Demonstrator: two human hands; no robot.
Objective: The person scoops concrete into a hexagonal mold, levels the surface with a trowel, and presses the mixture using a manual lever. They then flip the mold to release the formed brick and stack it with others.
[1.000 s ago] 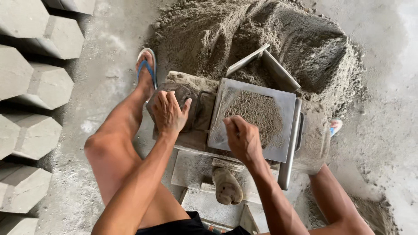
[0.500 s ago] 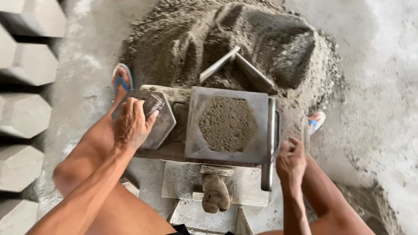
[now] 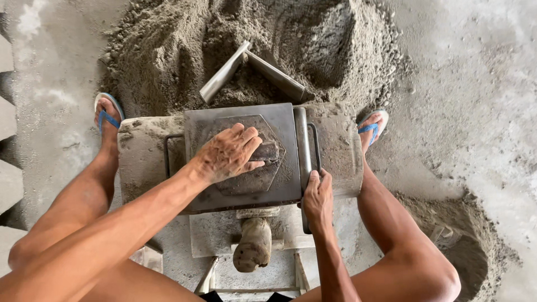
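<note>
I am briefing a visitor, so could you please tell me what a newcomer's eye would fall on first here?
First comes the grey metal block press at centre, with the left hand flat on its hexagonal plate and the right hand gripping the bar handle on its right side. Behind it rises a big heap of damp sand mix with a metal scoop lying on it.

A dusty grey concrete floor (image 3: 481, 84) lies in soft daylight. A heap of damp sand mix (image 3: 251, 39) rises ahead. Pale cast blocks (image 3: 8, 117) line the left edge.
</note>
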